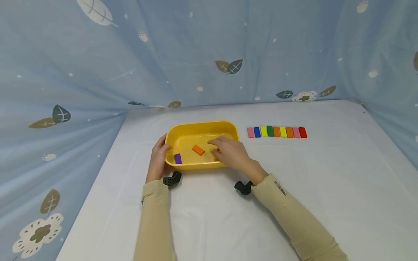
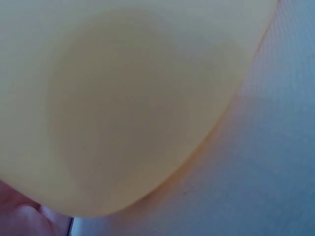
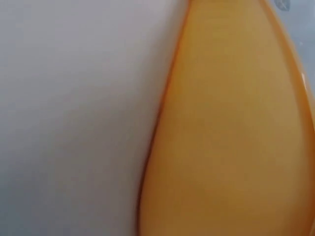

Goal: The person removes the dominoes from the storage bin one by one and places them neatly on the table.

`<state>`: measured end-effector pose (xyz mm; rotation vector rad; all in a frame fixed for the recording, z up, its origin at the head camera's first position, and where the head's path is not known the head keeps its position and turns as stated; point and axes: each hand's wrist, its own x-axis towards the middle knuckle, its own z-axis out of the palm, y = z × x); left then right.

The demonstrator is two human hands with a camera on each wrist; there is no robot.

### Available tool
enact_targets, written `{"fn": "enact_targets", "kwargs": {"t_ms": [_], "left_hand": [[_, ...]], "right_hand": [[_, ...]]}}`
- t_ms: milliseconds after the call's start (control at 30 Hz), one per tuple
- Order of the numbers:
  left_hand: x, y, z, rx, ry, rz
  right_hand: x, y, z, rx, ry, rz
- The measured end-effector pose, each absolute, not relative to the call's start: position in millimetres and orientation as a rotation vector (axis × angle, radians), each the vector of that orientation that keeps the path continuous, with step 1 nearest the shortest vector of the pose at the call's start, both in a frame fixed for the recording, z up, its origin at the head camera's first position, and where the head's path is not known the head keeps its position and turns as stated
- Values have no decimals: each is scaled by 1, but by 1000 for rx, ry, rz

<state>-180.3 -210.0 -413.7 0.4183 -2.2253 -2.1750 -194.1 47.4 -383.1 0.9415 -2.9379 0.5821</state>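
A yellow plastic bin [image 1: 202,128] stands on the white table. My left hand [image 1: 158,155] grips its left end, thumb over the rim and fingers along the outer wall. Inside the bin lie an orange block [image 1: 198,149] near the middle and a purple block [image 1: 177,158] in the near left corner. Over the right part of the bin floor, my right hand [image 1: 231,152] reaches in across the near right rim, index finger extended, with nothing visible in it. Both wrist views are filled mostly by the bin's outer wall [image 2: 147,98], [image 3: 226,123].
Right of the bin runs a row of small coloured blocks: a pink block [image 1: 250,132] at its left end, a green block [image 1: 270,131] among them, a red block [image 1: 303,132] at its right end. A blue patterned cloth [image 1: 196,54] hangs behind the table [image 1: 209,217].
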Motion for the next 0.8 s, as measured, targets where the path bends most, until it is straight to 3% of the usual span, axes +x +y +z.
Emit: {"fn": "enact_targets", "kwargs": {"t_ms": [800], "left_hand": [[-182,-214,-420,412,-2231,-2154]], "right_hand": [[-208,-9,-383,1048,-3241,584]]}}
